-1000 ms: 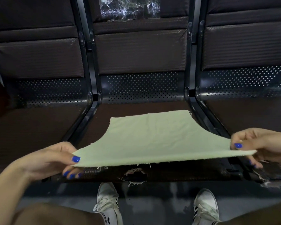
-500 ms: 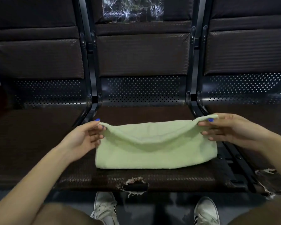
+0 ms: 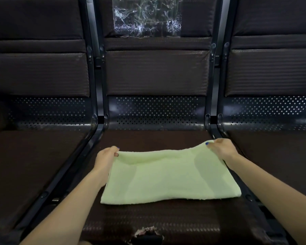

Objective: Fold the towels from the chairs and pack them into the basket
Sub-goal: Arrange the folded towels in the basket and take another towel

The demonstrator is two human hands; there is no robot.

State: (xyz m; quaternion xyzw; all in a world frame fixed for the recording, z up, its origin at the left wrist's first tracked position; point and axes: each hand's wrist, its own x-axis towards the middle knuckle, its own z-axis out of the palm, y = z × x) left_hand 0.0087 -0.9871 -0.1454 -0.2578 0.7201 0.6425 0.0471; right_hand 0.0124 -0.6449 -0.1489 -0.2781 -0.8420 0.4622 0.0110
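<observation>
A pale green towel (image 3: 159, 175) lies folded in half on the middle chair seat (image 3: 148, 221), its fold toward me. My left hand (image 3: 105, 157) pinches the far left corner of the top layer. My right hand (image 3: 220, 148) pinches the far right corner, lifted slightly off the seat. No basket is in view.
Three dark brown padded chairs stand in a row with black metal frames (image 3: 94, 128) between them. The left seat (image 3: 30, 167) and right seat (image 3: 279, 156) hold nothing. A clear plastic sheet (image 3: 147, 16) is on the middle backrest. The seat's front edge is torn (image 3: 145, 233).
The towel was held spread out by its near corners, then folded away from me in half. Both hands carried the corners to the far edge and now lower them.
</observation>
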